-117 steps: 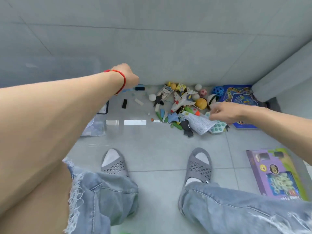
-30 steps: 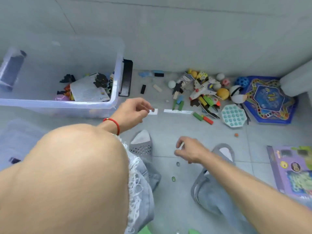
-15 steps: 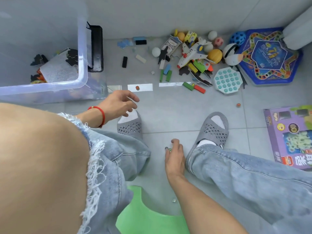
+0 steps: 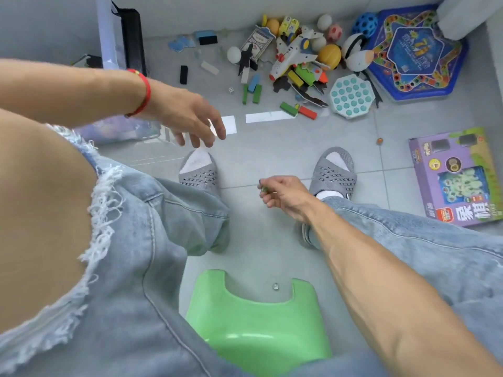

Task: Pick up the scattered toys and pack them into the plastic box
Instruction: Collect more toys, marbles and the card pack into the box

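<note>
We see the right hand (image 4: pixel 283 198) pinching a small green marble (image 4: pixel 264 189) between thumb and fingertips, low above the floor between the two slippers. The left hand (image 4: pixel 187 115), red bracelet (image 4: pixel 143 91) at the wrist, hangs slack with fingers spread, holding nothing. At ten o'clock stands the clear plastic box (image 4: pixel 109 36), only its corner and black handle in view; we cannot tell what lies inside. The toy pile (image 4: pixel 296 61) sits at one o'clock, a loose marble (image 4: pixel 275 286) at six by the green stool (image 4: pixel 258 322).
</note>
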